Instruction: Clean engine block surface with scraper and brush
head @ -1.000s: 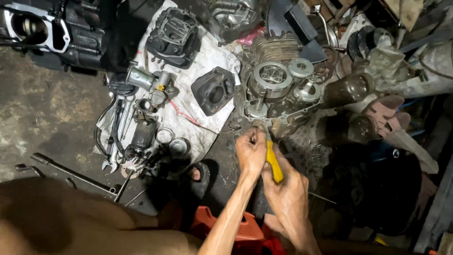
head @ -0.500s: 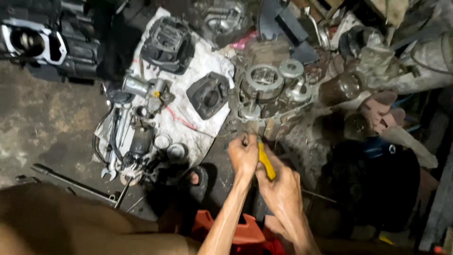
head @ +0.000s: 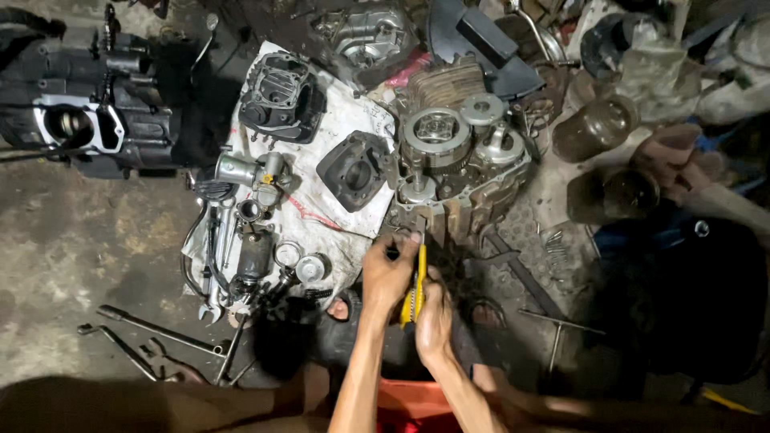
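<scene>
A dim workshop floor (head: pixel 72 240) of stained, oily concrete fills the head view, crowded with motorcycle engine parts. A grimy white cloth (head: pixel 337 112) is spread on the floor and carries a black cylinder head (head: pixel 277 96), a dark cylinder block (head: pixel 353 168), a silver carburettor (head: pixel 253 172) and a few small round rings and pieces lower down. To the far left sits a black engine casing (head: pixel 88 120). Loose wrenches (head: pixel 152 333) lie on the bare floor at the lower left.

Just right of the cloth stands the open engine crankcase (head: pixel 457 160), its round clutch (head: pixel 435 135) and gears facing up. Both hands work at the near edge of this crankcase. The right hand (head: pixel 433 321) is wrapped around the yellow handle of a screwdriver (head: pixel 417 281), fingers clamped on it; the tool points up toward the lower rim of the crankcase. The left hand (head: pixel 387 273) sits just beside it, touching the upper part of the tool, its fingers curled in near the tip; whether they pinch the shaft or a small part there cannot be told. Beneath the forearms a red object (head: pixel 409 405) shows at the bottom edge.
</scene>
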